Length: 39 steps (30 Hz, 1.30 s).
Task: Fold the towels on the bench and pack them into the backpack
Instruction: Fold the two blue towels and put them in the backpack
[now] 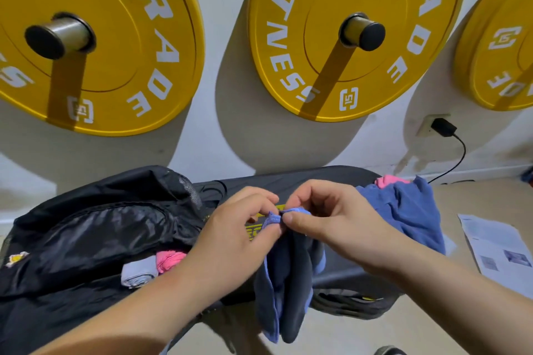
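A blue towel (284, 282) hangs down over the front of the black bench (302, 181). My left hand (233, 230) and my right hand (326, 210) pinch its top corners together at the middle of the view. A black backpack (95, 228) lies open on the bench's left end. Inside its mouth sit a folded grey towel (138, 271) and a pink towel (170, 259). A crumpled heap of blue towels (409, 210) with a pink one (388, 180) on top lies on the bench's right end.
Yellow weight plates (346, 37) hang on pegs on the white wall behind the bench. A black charger (442, 127) is plugged into a wall socket at the right, its cable running down. A printed paper sheet (496, 245) lies on the floor at right.
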{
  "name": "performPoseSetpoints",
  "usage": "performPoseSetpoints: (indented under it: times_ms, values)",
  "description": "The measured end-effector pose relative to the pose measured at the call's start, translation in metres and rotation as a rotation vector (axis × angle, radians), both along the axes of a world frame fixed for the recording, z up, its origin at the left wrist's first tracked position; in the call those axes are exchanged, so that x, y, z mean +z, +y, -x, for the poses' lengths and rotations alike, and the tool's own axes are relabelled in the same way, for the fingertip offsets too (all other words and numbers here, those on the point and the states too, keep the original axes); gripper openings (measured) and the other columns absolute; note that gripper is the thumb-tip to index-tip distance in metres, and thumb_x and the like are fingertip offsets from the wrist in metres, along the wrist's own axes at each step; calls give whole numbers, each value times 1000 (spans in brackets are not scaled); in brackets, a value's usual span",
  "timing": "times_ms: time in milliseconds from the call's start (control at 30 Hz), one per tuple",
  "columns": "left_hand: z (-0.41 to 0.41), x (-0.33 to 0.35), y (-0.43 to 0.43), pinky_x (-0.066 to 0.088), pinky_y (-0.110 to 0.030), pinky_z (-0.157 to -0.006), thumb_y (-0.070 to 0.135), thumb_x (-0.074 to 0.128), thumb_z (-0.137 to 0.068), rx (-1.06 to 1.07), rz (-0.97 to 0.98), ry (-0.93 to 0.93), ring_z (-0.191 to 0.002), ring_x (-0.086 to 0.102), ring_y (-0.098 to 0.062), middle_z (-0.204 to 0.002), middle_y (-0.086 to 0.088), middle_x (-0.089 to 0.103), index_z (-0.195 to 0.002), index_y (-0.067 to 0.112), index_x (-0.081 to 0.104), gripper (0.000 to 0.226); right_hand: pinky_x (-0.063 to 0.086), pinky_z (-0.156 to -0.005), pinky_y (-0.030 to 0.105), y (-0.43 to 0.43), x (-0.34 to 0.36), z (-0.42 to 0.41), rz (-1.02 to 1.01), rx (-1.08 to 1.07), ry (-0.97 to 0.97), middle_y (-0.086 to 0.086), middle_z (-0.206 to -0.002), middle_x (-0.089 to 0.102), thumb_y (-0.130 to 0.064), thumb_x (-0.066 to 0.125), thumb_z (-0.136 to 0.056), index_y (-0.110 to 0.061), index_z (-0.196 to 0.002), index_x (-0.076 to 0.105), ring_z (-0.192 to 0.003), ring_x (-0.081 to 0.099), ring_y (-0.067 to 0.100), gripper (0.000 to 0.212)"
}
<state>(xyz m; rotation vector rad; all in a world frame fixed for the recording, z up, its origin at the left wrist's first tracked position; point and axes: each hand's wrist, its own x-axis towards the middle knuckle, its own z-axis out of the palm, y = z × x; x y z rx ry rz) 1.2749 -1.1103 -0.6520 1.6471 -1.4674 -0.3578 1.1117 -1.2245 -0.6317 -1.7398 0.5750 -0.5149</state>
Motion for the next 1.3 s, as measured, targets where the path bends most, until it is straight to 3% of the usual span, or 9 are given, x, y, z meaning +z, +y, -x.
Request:
performPoseSetpoints:
  times_ms: [233, 467, 633, 733, 867, 967, 1100, 1200, 1300]
  values:
    - [-11, -1, -6, 50, -36, -63, 11, 70, -91, 93, -41, 193, -67, 61, -22, -73, -4, 65, -82, 19, 61, 16, 44, -59, 25, -17, -7, 6, 101, -122, 153, 5, -66, 68, -16, 85, -80, -9, -76, 69, -61, 54, 8, 17]
    - [-50, -1, -9, 40, -23, -56, 10, 69, -92, 356, 29, 252, -56, 47, -8, -65, -9, 58, -81, 10, 56, 17, 41, -59, 22, -41, -21, 28, 159, -69, 514, -12, -59, 56, -32, 73, -90, -14, -77, 68, -59, 49, 5, 24]
    - [-74, -10, -6, 39, -24, -56, 14, 68, -92, 499, -28, 227, -54, 46, -6, -64, -5, 56, -80, 11, 55, 19, 57, -81, 34, -47, -21, 30, -149, -214, 257, -3, -70, 54, -27, 62, -100, -13, -80, 58, -72, 53, 10, 25]
    - [-73, -19, -6, 40, -23, -57, 14, 70, -91, 432, -163, 197, -60, 50, -14, -67, -5, 59, -78, 12, 59, 17, 44, -54, 19, -42, -12, 23, -307, -299, 9, 2, -66, 50, -25, 59, -101, -14, -72, 53, -62, 47, 12, 32]
    - [-79, -21, -8, 43, -29, -61, 16, 69, -91, 553, -173, 263, -69, 57, -21, -79, -11, 67, -83, 8, 64, 13, 37, -67, 30, -48, -15, 22, -147, -500, 43, 7, -73, 52, -43, 64, -96, 2, -83, 56, -70, 46, 18, 47]
    - [-85, -18, -8, 48, -38, -64, 23, 72, -90, 612, -140, 403, -67, 57, -22, -81, -23, 69, -83, 5, 65, 20, 28, -57, 26, -45, -15, 20, 10, -567, 95, 6, -68, 37, -43, 61, -98, 8, -84, 52, -66, 34, 19, 53]
    - [-42, -13, -11, 48, -35, -67, 25, 74, -90, 401, -159, 484, -64, 59, -17, -77, -20, 73, -79, 8, 73, 20, 24, -61, 30, -24, -13, 8, 75, -413, 114, 6, -68, 26, -38, 57, -101, 6, -72, 43, -64, 27, 15, 54]
    - [-7, -9, -15, 46, -28, -64, 24, 65, -96, 236, -177, 402, -62, 55, -7, -65, 3, 69, -78, 10, 72, 24, 31, -64, 36, -4, -15, -5, 5, -240, 125, 12, -65, 41, -48, 59, -92, 4, -73, 55, -67, 36, 17, 55]
    - [9, -10, -17, 47, -33, -64, 25, 57, -101, 104, -196, 299, -67, 50, -5, -69, -2, 65, -82, 13, 71, 27, 51, -66, 37, 7, -14, -13, -138, -221, 68, 16, -82, 76, -29, 70, -92, -7, -88, 77, -69, 60, 16, 23]
